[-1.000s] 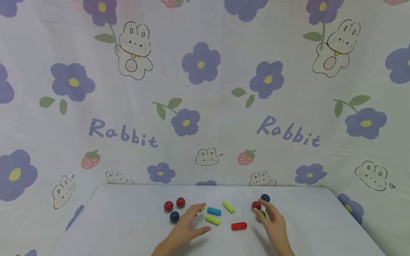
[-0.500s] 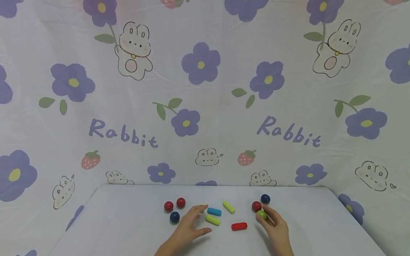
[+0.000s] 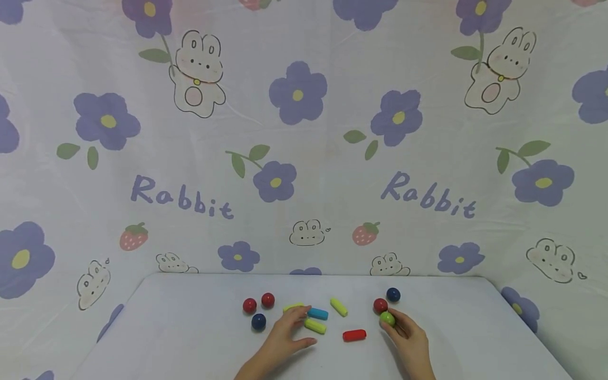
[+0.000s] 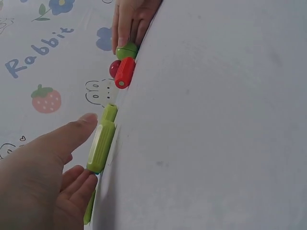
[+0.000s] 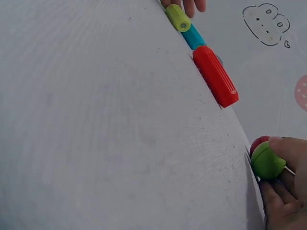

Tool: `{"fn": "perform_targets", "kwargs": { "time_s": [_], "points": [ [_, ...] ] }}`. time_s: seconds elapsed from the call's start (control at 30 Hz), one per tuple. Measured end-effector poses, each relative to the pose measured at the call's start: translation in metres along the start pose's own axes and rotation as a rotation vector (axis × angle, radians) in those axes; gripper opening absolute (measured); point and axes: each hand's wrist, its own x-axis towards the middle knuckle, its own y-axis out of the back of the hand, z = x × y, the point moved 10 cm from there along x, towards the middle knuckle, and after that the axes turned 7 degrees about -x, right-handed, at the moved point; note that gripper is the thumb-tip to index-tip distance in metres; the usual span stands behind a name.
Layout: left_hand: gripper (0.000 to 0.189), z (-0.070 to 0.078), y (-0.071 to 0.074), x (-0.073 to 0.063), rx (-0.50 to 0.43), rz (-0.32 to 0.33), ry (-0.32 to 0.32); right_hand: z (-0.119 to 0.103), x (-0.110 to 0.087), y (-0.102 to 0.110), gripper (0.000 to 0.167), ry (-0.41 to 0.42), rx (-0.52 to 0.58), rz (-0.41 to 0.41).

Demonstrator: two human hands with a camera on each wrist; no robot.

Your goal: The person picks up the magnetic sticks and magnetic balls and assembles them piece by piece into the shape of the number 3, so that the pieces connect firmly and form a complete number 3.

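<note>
My right hand (image 3: pixel 409 340) pinches a green ball (image 3: pixel 387 318) between thumb and fingers, low over the table. A red ball (image 3: pixel 380 305) sits just behind it, with a dark blue ball (image 3: pixel 393 294) farther back. My left hand (image 3: pixel 282 338) is spread, thumb apart from the fingers, around the near end of a yellow-green ribbed stick (image 4: pixel 101 146). Its fingertips lie close to a blue stick (image 3: pixel 319 314); whether they touch is unclear. Another yellow-green stick (image 3: pixel 293 306) is partly hidden behind those fingers. A red ribbed stick (image 5: pixel 216 76) lies between the two hands.
Left of my left hand lie two red balls, one at the back (image 3: pixel 268 300) and one farther left (image 3: pixel 249 306), with a dark blue ball (image 3: pixel 258 322) nearer. One more yellow-green stick (image 3: pixel 339 307) lies mid-table. A patterned cloth (image 3: pixel 304 158) hangs behind the white table (image 3: pixel 190 338).
My right hand has come down and closed its fingers on the green ball. My left hand has shifted slightly right, uncovering more of the yellow-green stick behind it.
</note>
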Motion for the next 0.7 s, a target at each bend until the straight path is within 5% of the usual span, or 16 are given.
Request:
{"fn": "perform_targets", "kwargs": {
  "time_s": [0.7],
  "points": [
    [0.056,-0.018,-0.002,0.003,-0.006,0.046,0.026,0.002,-0.001,0.001,0.034,-0.01,-0.003,0.015]
  ]
}}
